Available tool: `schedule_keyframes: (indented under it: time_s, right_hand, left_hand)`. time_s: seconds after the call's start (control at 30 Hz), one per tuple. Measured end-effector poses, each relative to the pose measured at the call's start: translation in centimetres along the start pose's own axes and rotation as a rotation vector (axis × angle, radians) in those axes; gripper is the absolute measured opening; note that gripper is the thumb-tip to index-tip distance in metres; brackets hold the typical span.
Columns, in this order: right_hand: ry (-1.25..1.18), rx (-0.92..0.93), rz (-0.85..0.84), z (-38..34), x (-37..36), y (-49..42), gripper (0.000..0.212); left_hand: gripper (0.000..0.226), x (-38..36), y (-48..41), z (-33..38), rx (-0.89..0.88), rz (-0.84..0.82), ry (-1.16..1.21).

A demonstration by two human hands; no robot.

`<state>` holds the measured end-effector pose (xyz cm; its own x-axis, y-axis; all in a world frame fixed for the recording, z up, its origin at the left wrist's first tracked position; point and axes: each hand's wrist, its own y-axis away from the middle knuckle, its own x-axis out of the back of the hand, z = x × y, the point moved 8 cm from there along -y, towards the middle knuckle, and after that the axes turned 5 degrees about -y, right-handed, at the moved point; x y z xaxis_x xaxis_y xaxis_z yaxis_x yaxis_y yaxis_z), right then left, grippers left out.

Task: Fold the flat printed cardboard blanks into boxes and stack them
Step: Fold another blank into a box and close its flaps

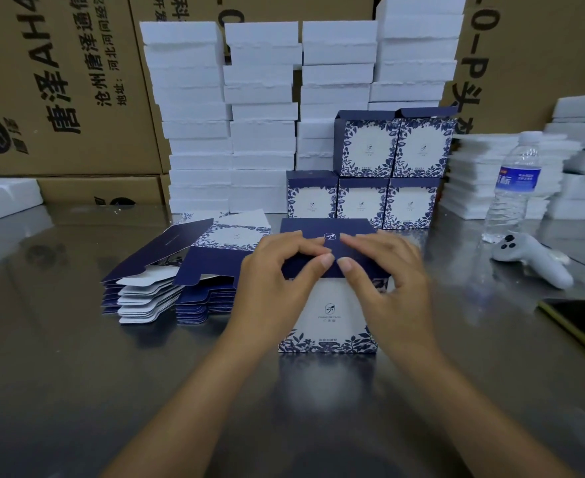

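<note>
glossy metal table, matt cardboard box

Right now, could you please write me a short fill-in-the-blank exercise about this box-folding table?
The finished boxes stand in two rows, three below and ____ on top.
The pile of flat blanks lies to the ____ of the box being folded.
The water bottle carries a ____ label.
Missing words: two; left; blue.
</note>
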<state>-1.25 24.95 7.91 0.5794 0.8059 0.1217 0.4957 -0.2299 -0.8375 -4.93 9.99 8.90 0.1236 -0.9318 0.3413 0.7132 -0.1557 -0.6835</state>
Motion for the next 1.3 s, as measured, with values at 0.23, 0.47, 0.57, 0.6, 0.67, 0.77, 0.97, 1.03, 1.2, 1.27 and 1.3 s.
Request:
schedule_keyframes:
  time_s: [0.23, 0.47, 0.57, 0.6, 0.67, 0.77, 0.97, 1.03, 1.2, 1.27, 1.3]
  right_hand:
    - [-0.086, -0.094, 0.05, 0.2, -0.8, 0.4, 0.012]
    - [-0.068, -0.099, 0.053, 0.3, -1.1, 0.1, 0.012]
    - [-0.092, -0.091, 0.045, 0.4, -1.1, 0.1, 0.013]
    - [-0.109, -0.084, 0.043, 0.4, -0.9, 0.1, 0.014]
    - [-0.138, -0.065, 0.042, 0.6, -0.2, 0.1, 0.015]
    - [-0.127, -0.063, 0.04, 1.2, 0.5, 0.0, 0.015]
    - [-0.126, -0.088, 0.028, 1.7, 0.0, -0.2, 0.014]
    - [-0.133, -0.084, 0.029, 1.7, 0.1, -0.2, 0.014]
    - [-0.143, -0.134, 0.077, 2.2, 0.3, 0.4, 0.014]
    - [-0.143, -0.152, 0.065, 2.2, 0.2, 0.6, 0.012]
    - [-0.144, -0.15, 0.058, 2.2, 0.2, 0.6, 0.014]
  left_hand:
    - [0.02, 0.1, 0.1, -0.1, -0.002, -0.001, 0.0]
    - [0.007, 0.6, 0.2, -0.3, -0.07, 0.065, 0.002]
    - [0.005, 0.6, 0.2, -0.1, -0.089, 0.081, -0.011]
    - [0.005, 0.5, 0.2, -0.2, -0.089, 0.08, -0.008]
    - [0.006, 0.4, 0.2, -0.3, -0.075, 0.068, 0.009]
    - [0.008, 0.4, 0.2, -0.6, -0.051, 0.052, 0.034]
    - [0.011, 0.3, 0.3, -0.9, -0.054, 0.008, 0.0]
    - [0.012, 0.4, 0.4, -1.2, -0.024, 0.027, 0.018]
    - [0.011, 0.4, 0.8, -2.9, 0.197, 0.086, 0.27]
    - [0.011, 0.3, 0.7, -2.8, 0.191, 0.075, 0.275]
    - [0.011, 0.3, 0.6, -2.7, 0.189, 0.073, 0.27]
